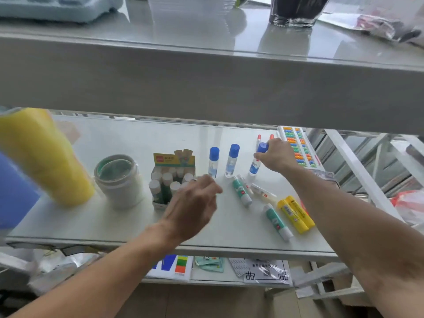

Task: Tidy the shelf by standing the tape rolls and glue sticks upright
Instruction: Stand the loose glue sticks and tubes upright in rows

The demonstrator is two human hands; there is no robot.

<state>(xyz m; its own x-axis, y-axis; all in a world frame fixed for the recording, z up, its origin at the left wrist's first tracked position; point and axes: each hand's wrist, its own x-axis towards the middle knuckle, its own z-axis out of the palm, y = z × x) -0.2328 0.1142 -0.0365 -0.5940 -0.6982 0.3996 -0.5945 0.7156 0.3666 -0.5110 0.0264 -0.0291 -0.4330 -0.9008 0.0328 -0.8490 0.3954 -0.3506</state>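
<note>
Held in the right hand [276,156], a blue-capped glue bottle [256,162], long axis tipped off vertical: cap up and leaning right, base down-left on the glass shelf [114,216]. Fingers closed around cap and upper body. Just left, two more blue-capped glue bottles, one [231,159] nearer the hand and another [213,161] beyond it, both upright, caps up, slightly apart. In front of these, lying flat: a green-and-white glue stick [241,190] with long axis running from far-left to near-right, a pale tube [263,193] beside it angled likewise, a second green-and-white glue stick [277,221] closer to the shelf edge on a similar diagonal, and two yellow glue sticks [296,214] side by side, touching, same slant. Further left, a display box of glue sticks [171,177], all standing caps up. Left hand [192,206] hovering before that box, fingers loosely curled, grasping nothing. Past the box, a stack of tape rolls [118,180] lying flat on the shelf, hole upward. At far left, blurred, a yellow roll [43,154] leaning. Behind the right hand, a coloured bead abacus [298,146].
</note>
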